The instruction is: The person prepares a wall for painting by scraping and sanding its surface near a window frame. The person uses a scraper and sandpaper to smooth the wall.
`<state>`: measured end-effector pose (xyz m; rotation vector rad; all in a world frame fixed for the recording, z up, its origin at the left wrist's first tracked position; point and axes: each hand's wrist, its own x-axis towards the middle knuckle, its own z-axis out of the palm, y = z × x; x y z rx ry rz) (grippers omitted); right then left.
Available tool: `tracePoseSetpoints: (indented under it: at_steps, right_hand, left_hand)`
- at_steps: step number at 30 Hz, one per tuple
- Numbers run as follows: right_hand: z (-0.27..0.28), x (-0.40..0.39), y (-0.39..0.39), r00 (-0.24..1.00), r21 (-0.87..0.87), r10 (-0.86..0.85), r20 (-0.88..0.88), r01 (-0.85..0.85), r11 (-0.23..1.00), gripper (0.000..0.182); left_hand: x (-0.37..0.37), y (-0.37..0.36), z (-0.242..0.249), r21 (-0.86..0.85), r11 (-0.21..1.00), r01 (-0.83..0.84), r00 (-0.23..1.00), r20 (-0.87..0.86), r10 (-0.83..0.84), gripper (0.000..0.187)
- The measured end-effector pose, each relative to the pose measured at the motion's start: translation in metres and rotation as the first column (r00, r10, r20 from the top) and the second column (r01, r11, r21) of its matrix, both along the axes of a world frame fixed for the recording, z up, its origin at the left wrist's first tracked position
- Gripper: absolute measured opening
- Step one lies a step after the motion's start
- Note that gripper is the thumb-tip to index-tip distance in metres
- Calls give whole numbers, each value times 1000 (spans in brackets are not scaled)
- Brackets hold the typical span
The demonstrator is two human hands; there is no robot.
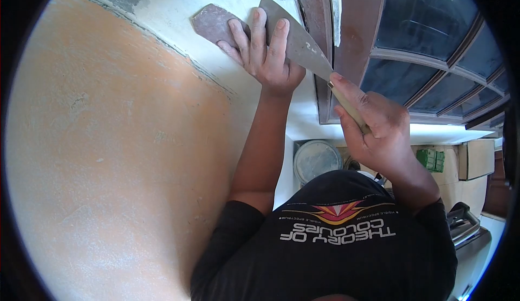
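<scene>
My right hand (pixel 374 119) grips the pale handle of a wide metal putty knife (pixel 311 49), whose blade points up and left. My left hand (pixel 265 57) has its fingers slightly apart over a flat brownish piece (pixel 216 24), which it holds beside the blade. The fingertips of that hand also lie over the blade's wide end. Behind both tools is a white, plastered strip of wall (pixel 179 8) with grey patches. An orange, scuffed wall surface (pixel 119 138) lies to the left, along a rough edge.
A brown-framed window (pixel 422 25) with glass panes is at the upper right. Lower down are a round bucket (pixel 318 161), a green package (pixel 430 160) and a box (pixel 476 160) on the floor. A metal and dark object (pixel 465 225) stands at the right.
</scene>
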<state>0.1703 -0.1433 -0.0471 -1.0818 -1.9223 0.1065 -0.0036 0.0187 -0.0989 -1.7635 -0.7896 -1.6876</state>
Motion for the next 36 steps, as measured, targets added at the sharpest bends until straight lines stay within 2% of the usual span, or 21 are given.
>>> tracePoseSetpoints:
  at_steps: [6, 9, 14, 18, 20, 23, 26, 30, 32, 36]
  right_hand:
    - [6, -2, -3, 999, -8, 7, -35, -7, 1000, 50]
    - [10, 1, -2, 999, -3, 13, -38, -13, 1000, 49]
    - [18, 5, -7, 998, -33, -21, 60, 23, 999, 49]
    - [25, 10, -2, 999, 45, -35, 27, 34, 998, 50]
    - [33, 13, -4, 994, -1, -44, 97, 44, 999, 50]
    - [29, 7, -8, 985, 38, -77, 154, 72, 997, 48]
    - [18, 2, -11, 997, -14, -63, 45, 64, 998, 47]
    - [23, 3, -11, 999, -28, -49, 22, 50, 998, 47]
    - [25, 8, -9, 993, -1, -53, 104, 53, 999, 47]
    - [26, 14, 1, 999, 111, -13, 29, 10, 994, 47]
  left_hand:
    - [1, -1, 3, 1, 1000, 6, 1000, -3, -6, 36]
    - [2, 5, 3, 61, 998, 8, 1000, 0, -8, 36]
    - [2, 0, 4, 5, 1000, -21, 1000, -15, 21, 36]
    - [2, 3, 3, 28, 998, -55, 998, -26, 56, 37]
    - [1, -4, 7, -57, 996, -65, 998, -24, 64, 38]
    - [3, 1, 5, -9, 1000, -29, 1000, 8, 29, 38]
    - [1, 1, 1, 7, 999, -41, 998, -40, 41, 38]
    - [1, -1, 1, -17, 1000, -22, 999, -27, 22, 37]
    - [2, 3, 2, 24, 999, -31, 999, -25, 32, 39]
    - [2, 0, 3, -17, 997, -71, 996, -51, 70, 41]
